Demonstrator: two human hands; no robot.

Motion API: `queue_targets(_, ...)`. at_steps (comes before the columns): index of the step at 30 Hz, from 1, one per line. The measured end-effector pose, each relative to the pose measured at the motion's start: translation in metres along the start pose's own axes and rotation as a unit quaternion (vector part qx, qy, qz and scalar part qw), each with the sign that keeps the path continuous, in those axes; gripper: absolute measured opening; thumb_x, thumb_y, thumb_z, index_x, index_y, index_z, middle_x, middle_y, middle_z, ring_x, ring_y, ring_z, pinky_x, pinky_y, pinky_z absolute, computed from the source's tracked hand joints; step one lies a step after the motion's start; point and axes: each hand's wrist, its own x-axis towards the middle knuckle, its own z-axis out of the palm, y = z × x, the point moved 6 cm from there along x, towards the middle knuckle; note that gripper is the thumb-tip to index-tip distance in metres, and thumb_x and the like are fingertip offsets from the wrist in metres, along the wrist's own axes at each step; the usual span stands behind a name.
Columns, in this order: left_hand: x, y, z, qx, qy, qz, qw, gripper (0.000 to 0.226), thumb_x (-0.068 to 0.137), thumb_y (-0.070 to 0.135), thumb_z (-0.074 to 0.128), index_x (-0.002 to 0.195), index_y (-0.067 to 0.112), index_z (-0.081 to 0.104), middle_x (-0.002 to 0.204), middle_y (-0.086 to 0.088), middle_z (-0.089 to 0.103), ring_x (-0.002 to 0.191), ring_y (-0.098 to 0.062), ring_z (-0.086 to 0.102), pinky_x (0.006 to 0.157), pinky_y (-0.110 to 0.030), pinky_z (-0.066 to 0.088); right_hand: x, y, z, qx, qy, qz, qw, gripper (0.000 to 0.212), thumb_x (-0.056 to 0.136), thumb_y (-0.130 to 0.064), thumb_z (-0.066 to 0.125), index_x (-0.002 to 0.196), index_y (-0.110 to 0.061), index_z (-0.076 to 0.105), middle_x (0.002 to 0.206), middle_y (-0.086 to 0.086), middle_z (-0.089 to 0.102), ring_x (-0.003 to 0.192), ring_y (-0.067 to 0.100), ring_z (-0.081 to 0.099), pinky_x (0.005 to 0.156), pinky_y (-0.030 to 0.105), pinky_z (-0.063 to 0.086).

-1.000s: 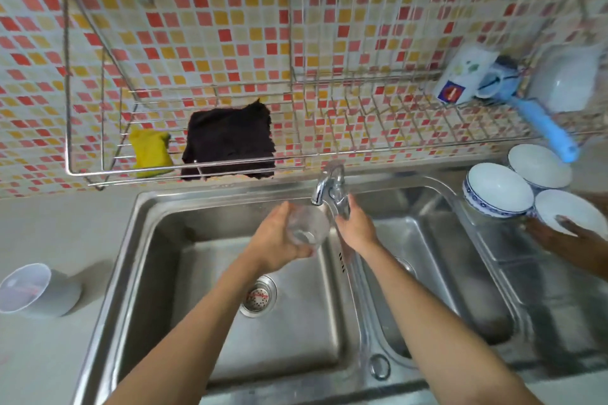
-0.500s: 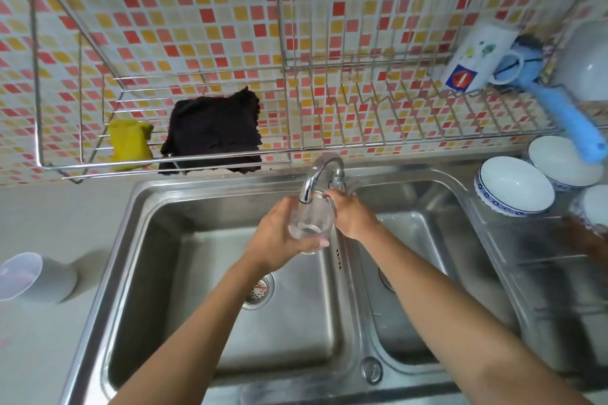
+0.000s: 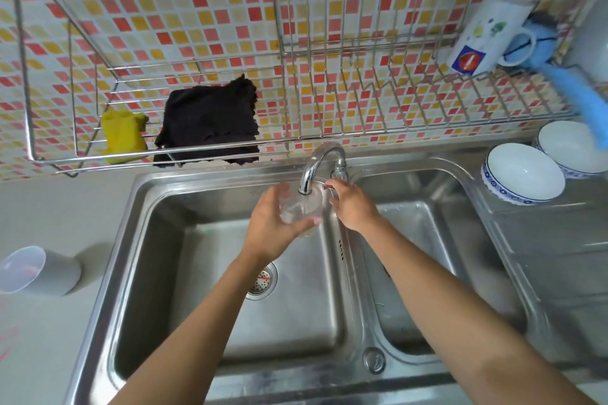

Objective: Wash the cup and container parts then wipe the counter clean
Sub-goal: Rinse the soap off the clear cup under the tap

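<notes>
Left hand [image 3: 274, 223] grasps the clear cup [image 3: 302, 207] under the faucet [image 3: 320, 164]; right hand [image 3: 352, 204] pinches its rim. Wet, likely slippery and light: hold the wall.

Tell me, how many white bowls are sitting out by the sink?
2: one bowl on the draining board right of the sink, another bowl touching it behind, cut by the frame edge. More may lie out of view.
</notes>
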Motion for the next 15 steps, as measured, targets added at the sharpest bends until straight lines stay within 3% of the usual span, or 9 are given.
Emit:
queue_targets(5, -0.012, -0.015, 0.007, 0.060, -0.059, 0.000, 0.996, 0.084, 0.051, 0.056, 0.086, 0.121, 0.025, 0.052, 0.115, 0.007, 0.058, 0.104, -0.015, 0.057, 0.093, -0.034, 0.049, 0.001, 0.004, 0.002, 0.013, -0.005, 0.011, 1.000, 0.037, 0.092, -0.008, 0.053, 0.121, -0.031, 0.051, 0.127, 0.001, 0.057, 0.076, 0.018, 0.060, 0.061, 0.029, 0.046)
queue_targets(11, -0.009, -0.008, 0.020, 0.054, -0.025, -0.009, 0.998, 0.073, 0.058, 0.047, 0.088, 0.115, 0.019, 0.053, 0.108, 0.005, 0.056, 0.098, -0.013, 0.053, 0.081, -0.024, 0.042, -0.003, 0.003, 0.000, 0.021, 0.006, 0.009, 1.000, 0.041, 0.090, -0.003, 0.052, 0.121, -0.029, 0.052, 0.126, 0.001, 0.058, 0.073, 0.015, 0.052, 0.061, 0.024, 0.037)
queue_targets(15, -0.007, -0.019, 0.010, 0.036, 0.020, -0.032, 0.999, 0.075, 0.057, 0.049, 0.088, 0.118, 0.023, 0.052, 0.112, 0.004, 0.059, 0.100, -0.015, 0.057, 0.087, -0.034, 0.050, -0.005, 0.001, -0.005, 0.027, 0.024, 0.013, 0.999, 0.039, 0.089, -0.003, 0.051, 0.119, -0.027, 0.054, 0.113, 0.007, 0.062, 0.071, 0.018, 0.051, 0.060, 0.024, 0.035)
